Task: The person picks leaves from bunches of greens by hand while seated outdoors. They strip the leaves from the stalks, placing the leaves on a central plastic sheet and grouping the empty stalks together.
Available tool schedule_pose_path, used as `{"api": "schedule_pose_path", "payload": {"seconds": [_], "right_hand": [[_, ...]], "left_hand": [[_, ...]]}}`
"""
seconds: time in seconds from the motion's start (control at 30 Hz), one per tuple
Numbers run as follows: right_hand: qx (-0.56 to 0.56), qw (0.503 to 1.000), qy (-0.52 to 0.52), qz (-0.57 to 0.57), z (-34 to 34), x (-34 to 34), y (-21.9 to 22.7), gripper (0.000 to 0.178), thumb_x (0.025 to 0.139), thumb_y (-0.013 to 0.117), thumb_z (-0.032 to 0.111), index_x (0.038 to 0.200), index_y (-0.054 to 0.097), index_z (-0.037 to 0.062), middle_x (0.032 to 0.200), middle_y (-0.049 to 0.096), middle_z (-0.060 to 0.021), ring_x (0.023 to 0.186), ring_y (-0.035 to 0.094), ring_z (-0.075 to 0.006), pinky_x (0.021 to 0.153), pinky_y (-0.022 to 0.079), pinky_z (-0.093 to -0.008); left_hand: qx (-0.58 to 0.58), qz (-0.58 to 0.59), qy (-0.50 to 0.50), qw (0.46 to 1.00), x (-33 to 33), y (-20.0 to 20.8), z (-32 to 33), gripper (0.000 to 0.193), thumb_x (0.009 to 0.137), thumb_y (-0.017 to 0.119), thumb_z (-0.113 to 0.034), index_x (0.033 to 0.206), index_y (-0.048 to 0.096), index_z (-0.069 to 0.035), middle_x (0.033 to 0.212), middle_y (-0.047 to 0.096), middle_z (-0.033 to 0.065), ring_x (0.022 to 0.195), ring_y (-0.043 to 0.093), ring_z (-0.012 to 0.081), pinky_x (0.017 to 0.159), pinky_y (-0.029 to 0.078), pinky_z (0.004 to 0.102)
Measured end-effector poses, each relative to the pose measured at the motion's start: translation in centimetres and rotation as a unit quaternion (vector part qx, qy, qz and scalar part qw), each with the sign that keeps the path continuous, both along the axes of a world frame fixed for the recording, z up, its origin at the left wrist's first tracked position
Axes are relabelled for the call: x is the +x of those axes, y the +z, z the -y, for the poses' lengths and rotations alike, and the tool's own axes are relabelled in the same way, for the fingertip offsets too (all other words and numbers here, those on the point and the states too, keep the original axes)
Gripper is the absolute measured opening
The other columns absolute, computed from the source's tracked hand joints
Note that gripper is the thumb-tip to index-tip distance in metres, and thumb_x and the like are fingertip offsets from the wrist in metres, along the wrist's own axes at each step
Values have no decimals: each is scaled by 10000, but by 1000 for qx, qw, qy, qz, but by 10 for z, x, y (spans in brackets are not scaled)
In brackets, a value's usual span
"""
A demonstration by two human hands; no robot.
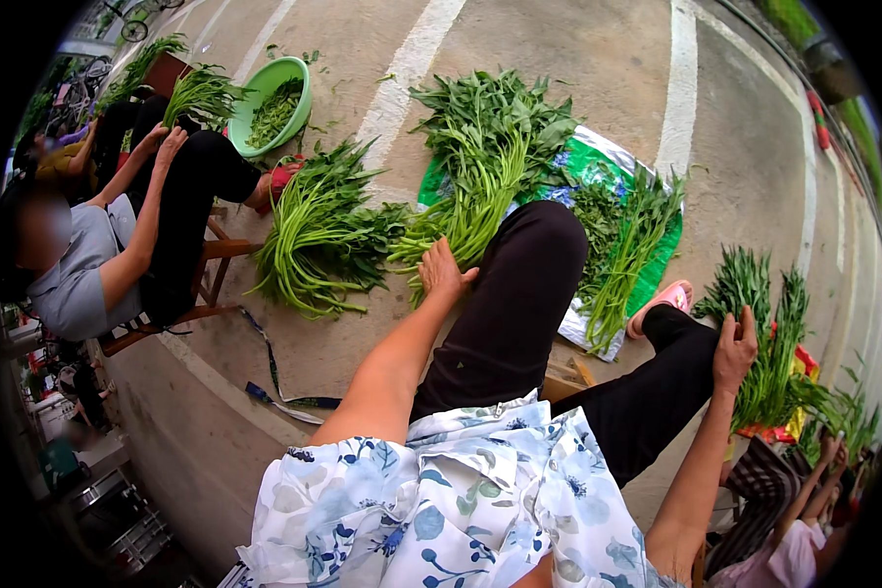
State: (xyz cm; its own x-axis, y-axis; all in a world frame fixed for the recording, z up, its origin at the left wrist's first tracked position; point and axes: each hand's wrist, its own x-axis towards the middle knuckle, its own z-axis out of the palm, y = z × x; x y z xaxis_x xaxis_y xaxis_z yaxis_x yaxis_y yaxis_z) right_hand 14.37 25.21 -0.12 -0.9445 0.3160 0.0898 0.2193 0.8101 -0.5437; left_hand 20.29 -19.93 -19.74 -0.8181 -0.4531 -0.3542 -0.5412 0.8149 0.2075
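While seated on the pavement, the person rests the left hand [443,271], fingers curled together, on a long-stemmed greens bundle [470,211] lying at 12 o'clock of the knee. Right hand [735,345] at 3 o'clock, fingers loosely apart, touches another greens pile [769,338]. Step looks like gathering stems; the next move likely calls for a firmer grasp on the stalks.
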Motion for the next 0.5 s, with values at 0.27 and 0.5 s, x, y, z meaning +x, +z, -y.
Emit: {"api": "schedule_pose_path", "payload": {"seconds": [0.27, 0.5], "right_hand": [[36, 999, 10, -21, -9, 4, -2, 352, 836, 563, 187, 1107, 553, -38, 628, 520, -64, 548, 451, -133, 536, 391, -282], [45, 999, 9, -1, -7, 4, 2, 373, 841, 562, 201, 1126, 547, -40, 748, 607, -107, 625, 538, -165, 605, 433, -293]], "left_hand": [[-64, 42, -36, 996, -8, -2, -7, 767, 600, 778, -263, 1226, 365, -104, 1261, 386, 86, 1067, 456, 261, 862, 377, 399], [-20, -90, -46, 995, -9, 4, 6, 357, 612, 690, -169, 936, 564, -89, 1074, 520, 101, 1007, 482, 286, 838, 384, 410]]}}
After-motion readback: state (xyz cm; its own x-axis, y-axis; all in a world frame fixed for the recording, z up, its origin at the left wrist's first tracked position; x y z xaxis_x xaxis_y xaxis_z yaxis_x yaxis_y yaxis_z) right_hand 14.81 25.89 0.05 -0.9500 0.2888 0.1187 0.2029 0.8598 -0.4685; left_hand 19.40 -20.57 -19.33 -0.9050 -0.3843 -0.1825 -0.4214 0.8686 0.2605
